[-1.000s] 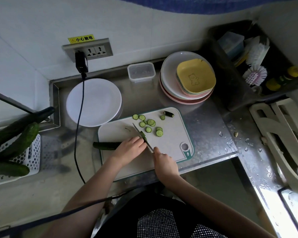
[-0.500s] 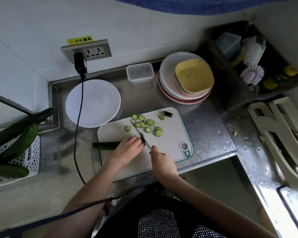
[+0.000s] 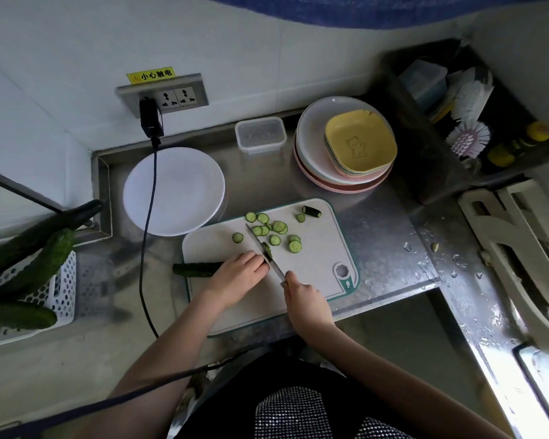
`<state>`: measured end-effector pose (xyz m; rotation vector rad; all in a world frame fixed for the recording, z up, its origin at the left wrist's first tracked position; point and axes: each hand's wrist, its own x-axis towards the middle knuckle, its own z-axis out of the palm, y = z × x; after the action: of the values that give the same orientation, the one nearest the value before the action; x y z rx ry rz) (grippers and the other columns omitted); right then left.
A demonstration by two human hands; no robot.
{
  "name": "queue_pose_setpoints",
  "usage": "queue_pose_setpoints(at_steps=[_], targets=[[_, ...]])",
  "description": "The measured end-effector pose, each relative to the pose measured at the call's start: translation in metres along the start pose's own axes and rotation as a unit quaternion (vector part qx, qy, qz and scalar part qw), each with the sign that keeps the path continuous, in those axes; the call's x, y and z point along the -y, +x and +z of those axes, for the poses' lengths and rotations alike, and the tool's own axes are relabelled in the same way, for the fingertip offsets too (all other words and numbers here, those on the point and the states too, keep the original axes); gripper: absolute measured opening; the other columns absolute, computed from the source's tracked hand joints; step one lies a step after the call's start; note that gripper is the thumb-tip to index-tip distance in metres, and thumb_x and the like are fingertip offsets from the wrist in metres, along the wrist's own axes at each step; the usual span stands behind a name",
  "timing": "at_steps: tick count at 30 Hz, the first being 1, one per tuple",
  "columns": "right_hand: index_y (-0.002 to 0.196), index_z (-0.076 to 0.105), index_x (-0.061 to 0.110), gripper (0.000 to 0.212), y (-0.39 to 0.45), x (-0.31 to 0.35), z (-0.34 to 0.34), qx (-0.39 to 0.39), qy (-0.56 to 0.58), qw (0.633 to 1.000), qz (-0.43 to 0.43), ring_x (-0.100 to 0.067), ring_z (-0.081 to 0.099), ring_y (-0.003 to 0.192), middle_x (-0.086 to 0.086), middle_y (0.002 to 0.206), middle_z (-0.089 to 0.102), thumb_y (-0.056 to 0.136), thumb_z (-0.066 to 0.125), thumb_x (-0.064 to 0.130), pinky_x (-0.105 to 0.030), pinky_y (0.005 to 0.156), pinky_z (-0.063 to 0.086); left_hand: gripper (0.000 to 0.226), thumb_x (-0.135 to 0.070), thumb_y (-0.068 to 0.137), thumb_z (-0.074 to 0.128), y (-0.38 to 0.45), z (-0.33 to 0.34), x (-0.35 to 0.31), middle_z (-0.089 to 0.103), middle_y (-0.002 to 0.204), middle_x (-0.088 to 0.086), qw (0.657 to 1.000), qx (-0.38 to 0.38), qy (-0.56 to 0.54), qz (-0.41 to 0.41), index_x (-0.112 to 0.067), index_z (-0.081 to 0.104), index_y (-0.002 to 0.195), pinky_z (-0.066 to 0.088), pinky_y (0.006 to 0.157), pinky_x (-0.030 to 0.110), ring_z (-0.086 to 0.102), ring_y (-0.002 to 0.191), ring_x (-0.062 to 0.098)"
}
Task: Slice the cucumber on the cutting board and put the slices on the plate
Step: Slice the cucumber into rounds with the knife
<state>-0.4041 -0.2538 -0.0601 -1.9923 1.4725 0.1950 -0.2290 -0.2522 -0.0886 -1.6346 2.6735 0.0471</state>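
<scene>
A dark green cucumber [image 3: 194, 269] lies across the left edge of the white cutting board [image 3: 317, 264]. My left hand [image 3: 238, 275] presses down on its cut end. My right hand [image 3: 301, 301] grips the handle of a knife [image 3: 263, 251] whose blade stands at the cucumber's cut face, right beside my left fingers. Several round slices [image 3: 274, 231] lie scattered on the far part of the board, with a cucumber end piece [image 3: 312, 211] near the far right corner. A white plate [image 3: 184, 191] sits bare behind the board, to the left.
A black cable [image 3: 146, 236] runs from the wall socket across the plate's left side and down past the board. A basket with whole cucumbers [image 3: 29, 274] stands at left. Stacked dishes [image 3: 346, 147] and a small clear container [image 3: 260, 134] sit behind the board; a sink rack is at right.
One slice now lies apart at the board's far left, which was not there a second ago. The knife blade has shifted slightly along the cucumber. Both hands stay in place.
</scene>
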Motion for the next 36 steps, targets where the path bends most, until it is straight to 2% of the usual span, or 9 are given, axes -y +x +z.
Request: queue_pose_setpoints(at_steps=[11, 14, 17, 21, 24, 27, 31, 36], targets=[[0.108, 0.038, 0.01, 0.022, -0.002, 0.008, -0.001, 0.0, -0.011, 1.0, -0.019, -0.039, 0.062, 0.081, -0.019, 0.091, 0.065, 0.104, 0.029, 0.029, -0.037, 0.059, 0.04, 0.034, -0.001, 0.045, 0.084, 0.0, -0.003, 0.0, 0.063, 0.074, 0.005, 1.0, -0.004, 0.015, 0.01, -0.01, 0.068, 0.074, 0.054, 0.058, 0.028, 0.063, 0.071, 0.022], [0.112, 0.036, 0.011, 0.013, -0.001, 0.01, 0.001, 0.024, -0.045, 0.999, -0.007, -0.037, 0.062, 0.085, -0.017, 0.096, 0.065, 0.103, 0.032, 0.019, -0.039, 0.063, 0.042, 0.033, -0.002, 0.045, 0.082, -0.001, -0.003, 0.002, 0.062, 0.074, 0.003, 1.0, -0.008, 0.015, 0.01, -0.012, 0.066, 0.072, 0.052, 0.058, 0.027, 0.062, 0.071, 0.021], [0.115, 0.034, 0.012, 0.022, 0.002, 0.011, 0.001, 0.05, -0.066, 0.996, 0.016, -0.036, 0.061, 0.088, -0.015, 0.1, 0.064, 0.095, 0.033, 0.002, -0.039, 0.065, 0.043, 0.032, 0.0, 0.046, 0.08, -0.002, 0.0, 0.002, 0.06, 0.073, 0.001, 1.0, -0.016, 0.021, 0.011, -0.012, 0.064, 0.071, 0.051, 0.058, 0.027, 0.06, 0.069, 0.019], [0.114, 0.033, 0.012, 0.024, 0.003, 0.009, 0.001, 0.049, -0.069, 0.996, 0.013, -0.034, 0.061, 0.086, -0.015, 0.099, 0.063, 0.093, 0.033, -0.001, -0.039, 0.066, 0.042, 0.03, -0.001, 0.051, 0.078, -0.004, 0.005, 0.002, 0.059, 0.073, 0.0, 0.998, -0.039, 0.039, 0.007, -0.013, 0.063, 0.073, 0.05, 0.058, 0.027, 0.058, 0.07, 0.019], [0.113, 0.034, 0.013, 0.022, 0.004, 0.007, 0.003, 0.041, -0.074, 0.996, 0.009, -0.035, 0.062, 0.085, -0.014, 0.098, 0.064, 0.095, 0.035, 0.001, -0.038, 0.063, 0.041, 0.036, 0.001, 0.057, 0.072, -0.012, 0.011, 0.008, 0.058, 0.081, 0.003, 0.997, -0.06, 0.049, -0.028, -0.012, 0.054, 0.087, 0.049, 0.06, 0.033, 0.052, 0.078, 0.023], [0.112, 0.034, 0.013, 0.02, 0.004, 0.003, 0.0, 0.027, -0.066, 0.997, 0.02, -0.035, 0.062, 0.083, -0.014, 0.095, 0.064, 0.095, 0.035, 0.002, -0.038, 0.062, 0.042, 0.056, 0.005, 0.049, 0.075, -0.017, 0.015, 0.013, 0.057, 0.086, 0.006, 0.997, -0.032, 0.043, -0.062, -0.011, 0.046, 0.095, 0.046, 0.052, 0.034, 0.05, 0.077, 0.027], [0.109, 0.036, 0.012, 0.008, 0.004, -0.003, -0.005, -0.005, -0.038, 0.999, 0.02, -0.035, 0.063, 0.081, -0.016, 0.093, 0.066, 0.102, 0.033, 0.015, -0.036, 0.06, 0.041, 0.058, 0.009, 0.045, 0.074, -0.015, 0.015, 0.014, 0.056, 0.085, 0.008, 0.997, -0.021, 0.039, -0.067, -0.009, 0.047, 0.093, 0.046, 0.05, 0.034, 0.05, 0.077, 0.028], [0.107, 0.039, 0.011, 0.021, 0.003, 0.003, -0.006, -0.028, -0.006, 1.0, 0.002, -0.038, 0.062, 0.078, -0.017, 0.087, 0.065, 0.104, 0.029, 0.029, -0.039, 0.06, 0.044, 0.06, 0.008, 0.046, 0.075, -0.014, 0.018, 0.01, 0.056, 0.084, 0.007, 0.999, -0.031, 0.017, -0.037, -0.01, 0.045, 0.094, 0.048, 0.048, 0.034, 0.05, 0.076, 0.028]])
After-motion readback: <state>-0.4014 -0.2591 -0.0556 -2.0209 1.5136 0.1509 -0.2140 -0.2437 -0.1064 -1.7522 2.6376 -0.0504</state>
